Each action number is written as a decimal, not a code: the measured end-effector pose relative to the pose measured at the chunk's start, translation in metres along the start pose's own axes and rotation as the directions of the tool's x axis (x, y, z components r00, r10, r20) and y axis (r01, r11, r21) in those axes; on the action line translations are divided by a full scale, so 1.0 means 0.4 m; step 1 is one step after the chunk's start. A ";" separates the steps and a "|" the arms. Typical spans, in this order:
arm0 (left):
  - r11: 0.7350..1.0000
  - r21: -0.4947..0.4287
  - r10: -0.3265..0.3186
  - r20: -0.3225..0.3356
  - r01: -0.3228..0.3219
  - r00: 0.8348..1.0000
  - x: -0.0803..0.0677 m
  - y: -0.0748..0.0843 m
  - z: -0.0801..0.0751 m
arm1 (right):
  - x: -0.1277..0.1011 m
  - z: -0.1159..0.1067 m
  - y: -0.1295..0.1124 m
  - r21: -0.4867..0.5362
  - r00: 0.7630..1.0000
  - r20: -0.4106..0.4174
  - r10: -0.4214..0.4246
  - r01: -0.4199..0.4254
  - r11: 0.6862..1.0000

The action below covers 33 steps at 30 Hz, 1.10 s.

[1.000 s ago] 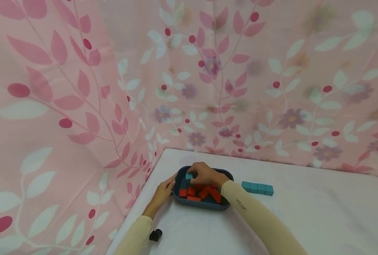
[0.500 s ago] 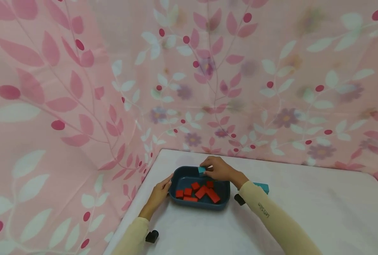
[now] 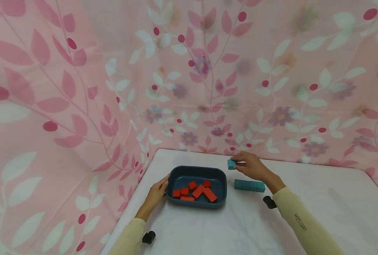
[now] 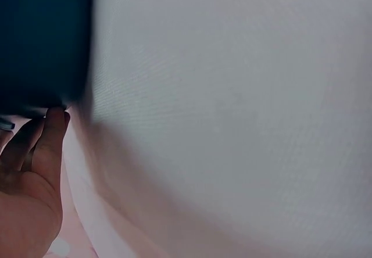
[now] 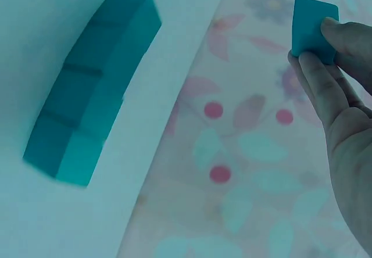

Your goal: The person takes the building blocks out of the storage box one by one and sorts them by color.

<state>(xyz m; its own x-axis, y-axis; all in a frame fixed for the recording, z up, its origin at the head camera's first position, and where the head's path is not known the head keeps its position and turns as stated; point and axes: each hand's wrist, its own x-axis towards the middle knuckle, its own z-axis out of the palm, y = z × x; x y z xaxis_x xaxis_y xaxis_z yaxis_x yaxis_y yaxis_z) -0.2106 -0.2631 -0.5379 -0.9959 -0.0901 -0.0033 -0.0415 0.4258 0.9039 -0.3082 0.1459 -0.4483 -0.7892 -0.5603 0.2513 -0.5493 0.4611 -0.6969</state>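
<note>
My right hand [image 3: 250,165] pinches a small teal block [image 3: 231,164] between thumb and fingers, above the table behind a row of teal blocks [image 3: 249,185]. In the right wrist view the pinched block [image 5: 314,31] is apart from the row [image 5: 93,89], whose blocks lie end to end. My left hand [image 3: 156,193] touches the left end of a dark blue tray [image 3: 196,169], its fingers fairly straight. The left wrist view shows that hand [image 4: 35,176] against the tray's outer wall [image 4: 46,43]. Several red blocks [image 3: 197,191] lie loose in the tray.
A white cloth covers the table [image 3: 201,230]. Close behind and to the left hangs a pink floral curtain [image 3: 182,106]. Small black objects [image 3: 148,237] show beside both forearms.
My right hand has lifted the teal block out of the tray and carried it right, past the rim. The left hand stays at the tray. The head view has shifted slightly.
</note>
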 end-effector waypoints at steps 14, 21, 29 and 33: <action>1.000 -0.017 -0.015 0.022 0.015 1.000 0.001 0.005 0.002 | -0.188 -0.088 0.102 -0.072 0.993 -0.110 0.047 -0.056 0.996; 1.000 -0.010 -0.023 0.015 0.023 1.000 0.001 0.003 0.001 | -0.265 -0.100 0.149 -0.115 0.985 -0.157 0.072 -0.091 0.989; 0.999 -0.034 -0.011 0.030 0.012 0.999 0.014 0.007 0.005 | -0.306 -0.109 0.192 -0.155 0.981 -0.153 0.116 -0.140 0.978; 0.999 -0.032 -0.033 0.027 0.033 0.999 0.005 -0.004 -0.004 | -0.305 -0.086 0.206 -0.127 0.978 -0.119 0.170 -0.185 0.974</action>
<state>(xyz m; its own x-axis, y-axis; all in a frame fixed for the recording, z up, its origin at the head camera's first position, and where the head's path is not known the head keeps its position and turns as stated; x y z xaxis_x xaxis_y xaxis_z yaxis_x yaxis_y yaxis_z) -0.2124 -0.2653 -0.5388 -0.9959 -0.0793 -0.0444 -0.0722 0.3940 0.9163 -0.2668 0.2760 -0.5134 -0.8983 -0.3876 0.2070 -0.4240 0.6406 -0.6402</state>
